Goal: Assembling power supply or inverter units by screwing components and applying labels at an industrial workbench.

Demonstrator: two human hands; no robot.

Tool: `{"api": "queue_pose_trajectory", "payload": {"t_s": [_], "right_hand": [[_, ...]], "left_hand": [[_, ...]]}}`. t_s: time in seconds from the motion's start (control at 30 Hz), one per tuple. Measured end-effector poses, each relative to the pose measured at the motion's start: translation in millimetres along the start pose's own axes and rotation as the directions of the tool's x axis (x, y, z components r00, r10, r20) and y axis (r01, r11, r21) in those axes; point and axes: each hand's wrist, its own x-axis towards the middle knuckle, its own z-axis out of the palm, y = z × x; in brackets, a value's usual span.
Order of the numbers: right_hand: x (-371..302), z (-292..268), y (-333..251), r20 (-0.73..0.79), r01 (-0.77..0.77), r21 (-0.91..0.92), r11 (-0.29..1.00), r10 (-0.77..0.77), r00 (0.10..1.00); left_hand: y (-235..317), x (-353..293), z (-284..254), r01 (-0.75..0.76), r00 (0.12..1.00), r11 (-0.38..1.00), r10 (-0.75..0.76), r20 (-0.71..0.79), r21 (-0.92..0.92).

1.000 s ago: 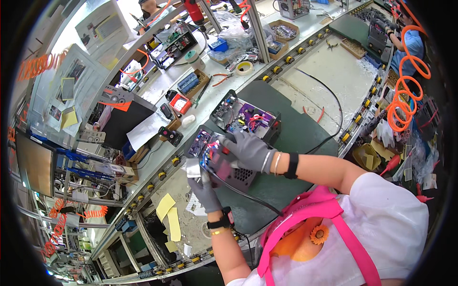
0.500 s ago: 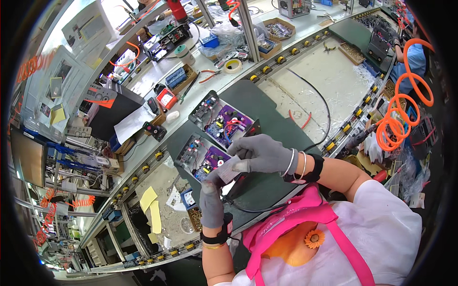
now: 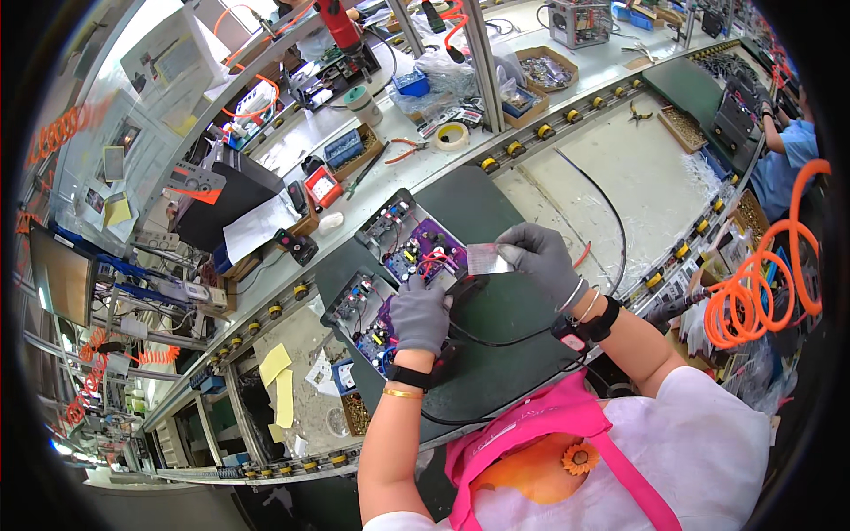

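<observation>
Two open electronic units, each a black case with a purple circuit board, lie side by side on a dark green board. My left hand, in a grey glove, rests over the nearer unit. Its fingers stretch toward the gap between the two units, and no held thing shows there. My right hand, also gloved, pinches a small white printed sheet. That sheet hangs just right of the farther unit. Black cable runs across the green board beneath my right wrist.
Roller rails border the line on both sides. Pliers, a tape roll and a blue bin sit on the far bench. Yellow paper lies at left. An orange coiled hose hangs at right, near another person.
My hands have come apart. The right one moved right and away with the sheet; the left one moved forward onto the nearer unit. The view has shifted slightly.
</observation>
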Motion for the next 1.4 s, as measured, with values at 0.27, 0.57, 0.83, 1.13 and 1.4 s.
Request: {"api": "queue_pose_trajectory", "payload": {"t_s": [0.27,0.57,0.83,1.13,1.4], "right_hand": [[33,-7,12,0.028,0.050,-0.150,0.987,-0.047,0.999],[137,47,23,0.214,0.180,-0.331,0.926,-0.113,0.970],[170,132,24,0.392,0.286,-0.399,0.871,-0.120,0.912],[177,131,30,0.383,0.324,-0.502,0.802,-0.130,0.915],[178,134,29,0.405,0.344,-0.536,0.771,-0.122,0.906]], "left_hand": [[-35,45,-11,-0.050,0.992,0.989,0.034,-0.119,-0.139],[-139,167,-57,0.279,0.946,0.760,-0.112,0.304,-0.587],[-162,188,-50,0.239,0.950,0.726,-0.037,0.311,-0.645],[-168,195,-54,0.235,0.940,0.700,0.013,0.340,-0.674],[-167,191,-59,0.237,0.939,0.697,0.016,0.345,-0.677]]}}
